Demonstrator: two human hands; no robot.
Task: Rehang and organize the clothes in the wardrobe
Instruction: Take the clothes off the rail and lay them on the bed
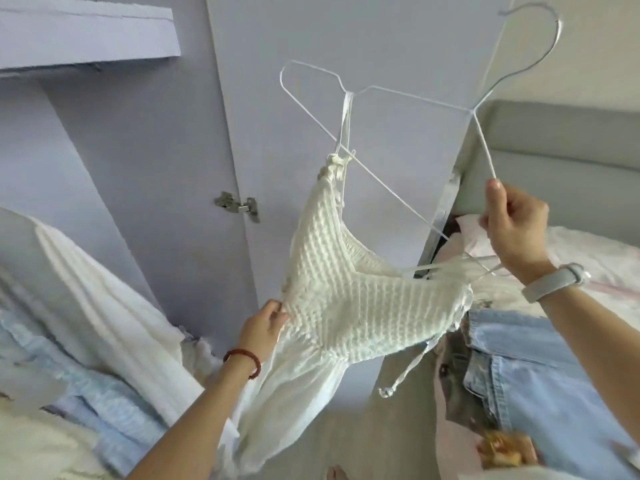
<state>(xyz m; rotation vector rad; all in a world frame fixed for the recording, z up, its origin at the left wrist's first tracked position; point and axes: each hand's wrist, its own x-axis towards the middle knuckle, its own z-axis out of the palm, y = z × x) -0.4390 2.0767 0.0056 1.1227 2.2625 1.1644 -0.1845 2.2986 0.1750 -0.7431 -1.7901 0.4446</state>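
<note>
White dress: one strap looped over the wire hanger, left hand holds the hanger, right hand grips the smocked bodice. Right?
Hands are swapped. In the head view the right hand holds the wire hanger, and the left hand grips the white dress at the smocked bodice. The strap is looped over the hanger as stated.

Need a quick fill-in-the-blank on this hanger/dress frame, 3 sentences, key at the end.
1. The right hand pinches a white wire ____ tilted in the air.
2. One strap of the white dress is looped over the hanger; the ____ hand grips the dress's side.
3. The left wrist wears a ____ bracelet.

Missing words: hanger; left; red
</note>
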